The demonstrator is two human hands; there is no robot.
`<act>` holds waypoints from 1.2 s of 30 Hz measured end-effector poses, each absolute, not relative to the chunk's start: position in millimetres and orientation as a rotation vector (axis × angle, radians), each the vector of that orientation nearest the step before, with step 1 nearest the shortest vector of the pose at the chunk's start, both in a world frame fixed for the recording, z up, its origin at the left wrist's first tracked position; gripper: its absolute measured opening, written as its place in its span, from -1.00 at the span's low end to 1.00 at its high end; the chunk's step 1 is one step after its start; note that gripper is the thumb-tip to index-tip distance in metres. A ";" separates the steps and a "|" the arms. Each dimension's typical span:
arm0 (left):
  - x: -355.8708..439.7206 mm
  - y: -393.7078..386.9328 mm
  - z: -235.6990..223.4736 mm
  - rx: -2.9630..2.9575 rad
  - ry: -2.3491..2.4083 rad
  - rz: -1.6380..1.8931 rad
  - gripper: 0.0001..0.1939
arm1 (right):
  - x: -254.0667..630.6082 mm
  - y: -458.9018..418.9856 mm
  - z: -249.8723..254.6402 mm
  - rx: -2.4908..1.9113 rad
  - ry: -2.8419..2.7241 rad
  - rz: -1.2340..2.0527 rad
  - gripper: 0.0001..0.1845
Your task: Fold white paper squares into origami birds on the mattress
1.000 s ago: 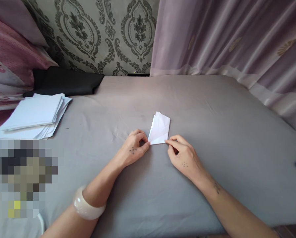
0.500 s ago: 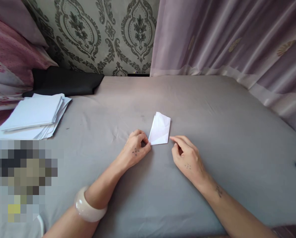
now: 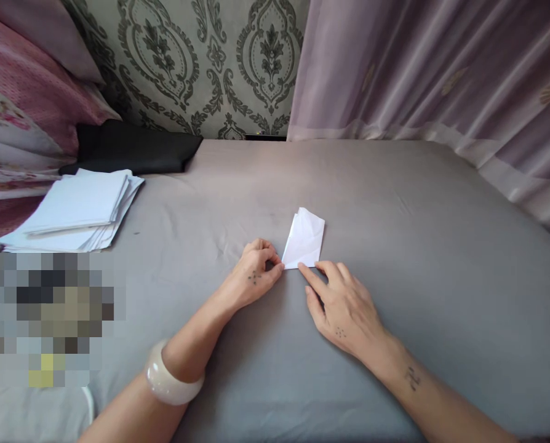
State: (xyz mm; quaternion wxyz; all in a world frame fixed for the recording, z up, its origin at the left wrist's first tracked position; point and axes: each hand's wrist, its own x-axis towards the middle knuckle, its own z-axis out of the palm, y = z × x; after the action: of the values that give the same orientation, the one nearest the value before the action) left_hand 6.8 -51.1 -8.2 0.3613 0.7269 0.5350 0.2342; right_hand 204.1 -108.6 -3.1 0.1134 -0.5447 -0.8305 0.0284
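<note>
A small folded sheet of white paper [image 3: 305,239] lies flat on the grey cloth surface, its near edge facing me. My left hand [image 3: 259,271] pinches the paper's near left corner between thumb and fingertips. At the near edge, my right hand [image 3: 342,298] rests with fingers spread; the index fingertip presses on the paper and another finger touches its near right corner. The right thumb stays off the paper. A pale bangle sits on my left forearm.
A stack of white paper [image 3: 79,203] lies at the left, in front of a folded black cloth or bag [image 3: 136,147]. Patterned wallpaper [image 3: 219,67] and a purple curtain [image 3: 371,74] border the far side. A blurred patch covers the lower left.
My right hand has come from beside the paper onto its near edge, and its fingers have spread. My left hand keeps hold of the corner. The whole view has shifted slightly.
</note>
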 end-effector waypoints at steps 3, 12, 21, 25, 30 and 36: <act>6.0 -50.4 -8.3 1.874 1.382 0.598 -0.85 | 202.1 -109.7 -1.1 -1.624 -2.483 0.052 -0.53; -0.5 -53.9 8.7 1.961 1.439 0.704 -0.84 | 202.9 -110.1 0.4 -1.632 -2.541 0.040 -0.51; 26.4 -80.3 3.4 2.734 1.299 -0.036 -0.76 | 191.6 -113.1 6.9 -1.708 -2.560 0.023 -0.49; 30.2 -84.0 9.6 2.723 1.347 -0.184 -0.75 | 187.2 -115.2 5.7 -1.752 -2.532 0.020 -0.48; 29.1 -84.8 8.4 2.723 1.365 -0.173 -0.71 | 194.5 -115.0 3.7 -1.786 -2.455 0.071 -0.52; 28.2 -83.0 10.3 2.720 1.365 -0.167 -0.74 | 210.3 -114.7 -1.4 -1.800 -2.402 0.063 -0.53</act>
State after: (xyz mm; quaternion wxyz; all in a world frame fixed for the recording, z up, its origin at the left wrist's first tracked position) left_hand 28.2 -83.0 10.3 0.0469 0.8915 0.4473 -0.0547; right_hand 210.3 -114.7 -1.4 0.0696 -0.5982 -0.7981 0.0208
